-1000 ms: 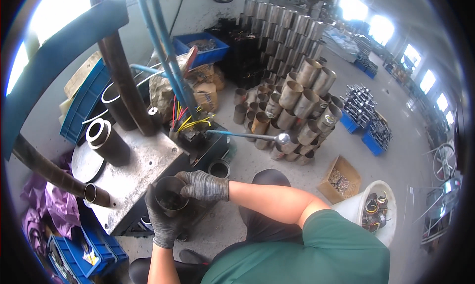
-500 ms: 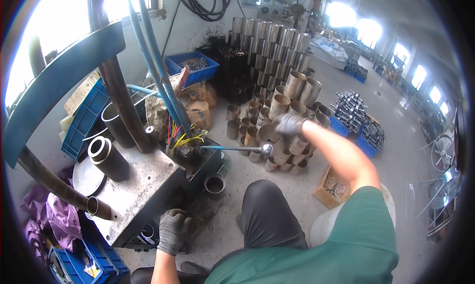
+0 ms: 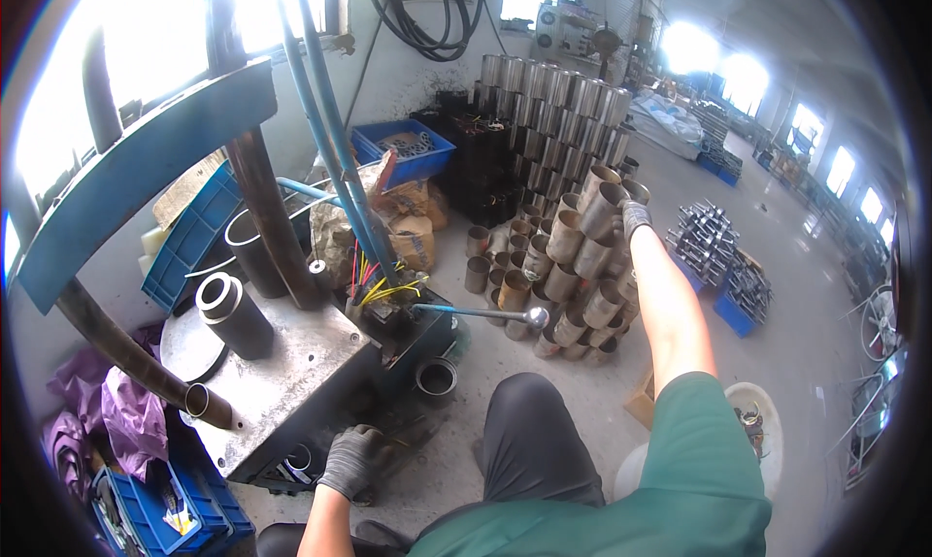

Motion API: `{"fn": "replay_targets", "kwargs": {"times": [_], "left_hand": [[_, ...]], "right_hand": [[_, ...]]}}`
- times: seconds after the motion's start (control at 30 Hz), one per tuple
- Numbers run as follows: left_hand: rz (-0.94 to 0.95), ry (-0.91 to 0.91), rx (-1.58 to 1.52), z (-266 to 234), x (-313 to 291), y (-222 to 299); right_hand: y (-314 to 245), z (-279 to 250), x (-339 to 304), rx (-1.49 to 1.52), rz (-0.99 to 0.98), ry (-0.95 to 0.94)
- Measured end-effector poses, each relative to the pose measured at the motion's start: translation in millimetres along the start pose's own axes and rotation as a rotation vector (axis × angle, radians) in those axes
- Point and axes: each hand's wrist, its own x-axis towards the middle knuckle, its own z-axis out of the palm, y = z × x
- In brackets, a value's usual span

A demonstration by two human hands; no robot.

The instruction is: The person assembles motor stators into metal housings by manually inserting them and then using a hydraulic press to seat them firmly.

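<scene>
My right hand [image 3: 636, 218], in a grey glove, reaches out to the upper part of the stack of metal tubes. Its fingers look closed on the side of a tilted metal tube [image 3: 601, 211], though they are partly hidden. More open-ended metal tubes [image 3: 559, 281] lie and stand below it. My left hand [image 3: 351, 462], gloved too, is low beside the front edge of the steel machine table [image 3: 282, 402]. Its fingers are curled, and what they hold, if anything, is hidden. A dark ring-shaped piece [image 3: 436, 376] sits just beyond that hand.
A blue lever with a ball end [image 3: 536, 316] juts out between me and the tubes. On the machine table stands a dark cylinder with a pale ring [image 3: 233, 314]. Behind the tubes rises a wall of shiny cylinders [image 3: 553, 106]. Blue crates of metal parts [image 3: 735, 316] lie to the right.
My right hand has moved away and to the right, up to the top of the tube stack, with the arm stretched further. My left hand stays near the table edge. The view has shifted slightly.
</scene>
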Motion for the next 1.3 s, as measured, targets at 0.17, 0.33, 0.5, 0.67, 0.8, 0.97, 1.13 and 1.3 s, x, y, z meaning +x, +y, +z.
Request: {"fn": "replay_targets", "kwargs": {"times": [0.17, 0.33, 0.5, 0.67, 0.8, 0.97, 1.13, 1.3], "left_hand": [[0.017, -0.009, 0.016, 1, 6, 6], [0.12, -0.024, -0.019, 6, 20, 17], [0.082, 0.042, -0.042, -20, -1, 9], [0.093, 0.281, -0.089, -63, -10, -5], [-0.083, 0.494, -0.191, -84, -9, -39], [-0.327, 0.871, -0.418, -89, -5, -68], [-0.52, 1.239, -0.739, -86, -4, -115], [-0.607, 1.307, -1.468, -100, -1, -120]], "right_hand": [[-12, -13, 21, 0.079, 0.141, -0.015], [21, -49, 18, 0.232, -0.154, -0.065], [99, 41, -102, -0.024, -0.145, -0.252], [156, 83, -242, -0.904, -0.647, -1.116], [120, 142, -412, -0.913, -1.002, -1.432], [94, 255, -527, -0.436, -1.743, -1.132], [48, 377, -604, -0.472, -1.895, -0.859], [46, 456, -605, -0.891, -1.698, -1.012]]}}
